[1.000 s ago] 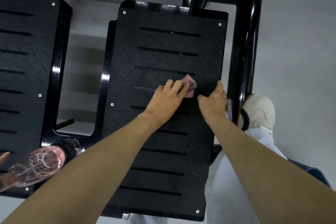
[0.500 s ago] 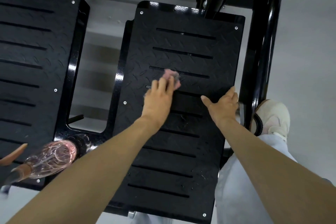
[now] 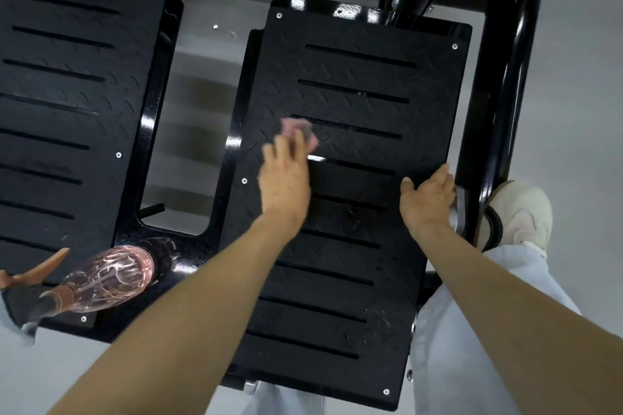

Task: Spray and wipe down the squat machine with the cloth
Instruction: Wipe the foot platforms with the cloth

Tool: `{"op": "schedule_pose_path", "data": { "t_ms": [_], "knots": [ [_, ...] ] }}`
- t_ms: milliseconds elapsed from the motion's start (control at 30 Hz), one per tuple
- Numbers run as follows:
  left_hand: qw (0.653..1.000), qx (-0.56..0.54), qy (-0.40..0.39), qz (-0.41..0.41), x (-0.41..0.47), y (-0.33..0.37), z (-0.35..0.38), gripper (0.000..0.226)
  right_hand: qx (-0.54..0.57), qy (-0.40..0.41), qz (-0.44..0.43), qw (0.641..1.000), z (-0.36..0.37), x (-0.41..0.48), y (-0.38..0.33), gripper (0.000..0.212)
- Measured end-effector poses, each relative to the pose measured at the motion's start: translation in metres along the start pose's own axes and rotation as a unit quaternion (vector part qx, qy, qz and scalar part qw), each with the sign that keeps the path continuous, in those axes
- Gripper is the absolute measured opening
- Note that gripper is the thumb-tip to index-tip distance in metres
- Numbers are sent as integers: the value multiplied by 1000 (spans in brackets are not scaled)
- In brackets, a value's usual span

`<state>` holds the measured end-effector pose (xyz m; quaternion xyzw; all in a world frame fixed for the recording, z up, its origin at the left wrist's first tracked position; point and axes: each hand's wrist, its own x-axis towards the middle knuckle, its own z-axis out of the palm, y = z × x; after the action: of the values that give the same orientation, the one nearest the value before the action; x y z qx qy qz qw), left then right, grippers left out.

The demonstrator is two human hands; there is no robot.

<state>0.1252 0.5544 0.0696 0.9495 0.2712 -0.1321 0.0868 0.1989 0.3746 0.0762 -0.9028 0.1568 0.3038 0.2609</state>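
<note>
Head view: your left hand (image 3: 285, 178) presses cloth (image 3: 298, 131) with flat, joined fingers near plate's (image 3: 337, 296) left edge; bare plate ahead. Your right hand (image 3: 428, 199) rests at right edge, fingers straight, thumb out.

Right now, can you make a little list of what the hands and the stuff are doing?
left hand: flat fingers pressing the pink cloth
cloth spot: left part of the right footplate
right hand: resting open at that footplate's right edge
spray bottle: by the left footplate, nobody holding it
</note>
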Motion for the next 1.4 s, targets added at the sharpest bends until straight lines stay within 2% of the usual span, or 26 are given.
{"op": "schedule_pose_path", "data": {
  "t_ms": [67, 133, 167, 200, 267, 333, 367, 433, 500, 600, 667, 700, 767, 833, 900, 967, 1067, 1133, 1200, 1267, 1300, 1333, 1367, 1400],
  "knots": [
    [990, 10, -29, 138, -20, 13, 5, 88, -5, 5, -3, 1000, 0, -1, -1, 75],
    [962, 41, -38, 267, -25, 5, 7, 89, -19, 12, -5, 1000, -1, -3, 0, 74],
    [960, 45, -17, 276, -23, -6, 7, 90, -27, 14, -4, 1000, -1, -4, 1, 74],
    [971, 34, -1, 235, -20, -20, 5, 91, -32, 13, -3, 999, -1, -5, 3, 74],
    [997, -4, 2, 75, -14, -49, -2, 90, -32, 8, -3, 999, -1, -8, 6, 73],
    [997, -28, -6, -67, -11, -66, -6, 83, -19, 11, -3, 1000, -1, -9, 9, 71],
    [995, -26, -1, -99, -11, -66, -7, 80, -14, 15, -6, 1000, 0, -10, 10, 68],
    [994, -17, 9, -108, -17, -52, -6, 79, -8, 19, -13, 1000, 0, -11, 11, 62],
    [998, -20, -9, -58, -29, -27, 0, 82, 4, 24, -8, 1000, -2, -11, 10, 58],
    [987, 12, -34, 158, -49, -8, 13, 81, 27, 33, -4, 999, -4, -11, 10, 57],
    [963, 39, 18, 267, -43, -20, 18, 69, 28, 42, -13, 999, -6, -11, 12, 57],
    [958, 58, 43, 277, -38, -33, 17, 66, 26, 47, -13, 998, -6, -11, 14, 57],
    [978, 56, 39, 195, -28, -58, 7, 74, 24, 49, -13, 998, -8, -10, 14, 55],
    [1000, 16, -6, 14, -21, -73, -6, 83, 28, 46, -3, 999, -6, -8, 15, 51],
    [992, -28, -25, -120, -19, -70, -11, 81, 46, 44, 9, 998, -5, -7, 14, 45],
    [989, -35, -16, -142, -22, -51, -11, 81, 67, 47, 16, 996, -4, -6, 13, 37],
    [998, -25, -10, -49, -34, -7, 3, 83, 101, 46, 31, 993, -9, -6, 10, 42],
    [996, 2, -46, 82, -49, 20, 14, 81, 122, 34, 34, 991, -15, -7, 10, 46],
    [964, 47, -56, 256, -52, 26, 19, 77, 153, 26, 36, 987, -21, -9, 11, 47],
    [915, 117, -5, 387, -39, 13, 18, 69, 177, 25, 32, 983, -24, -9, 12, 47],
    [900, 146, 4, 411, -29, 3, 13, 68, 186, 28, 33, 982, -25, -8, 12, 47],
    [904, 148, -3, 402, -20, -9, 6, 71, 195, 32, 37, 980, -27, -7, 13, 46],
    [930, 126, -21, 344, -11, -17, -2, 77, 204, 35, 41, 978, -28, -6, 15, 46],
    [963, 102, -41, 247, -5, -24, -6, 82, 209, 37, 43, 976, -30, -6, 16, 45]
  ]
}}
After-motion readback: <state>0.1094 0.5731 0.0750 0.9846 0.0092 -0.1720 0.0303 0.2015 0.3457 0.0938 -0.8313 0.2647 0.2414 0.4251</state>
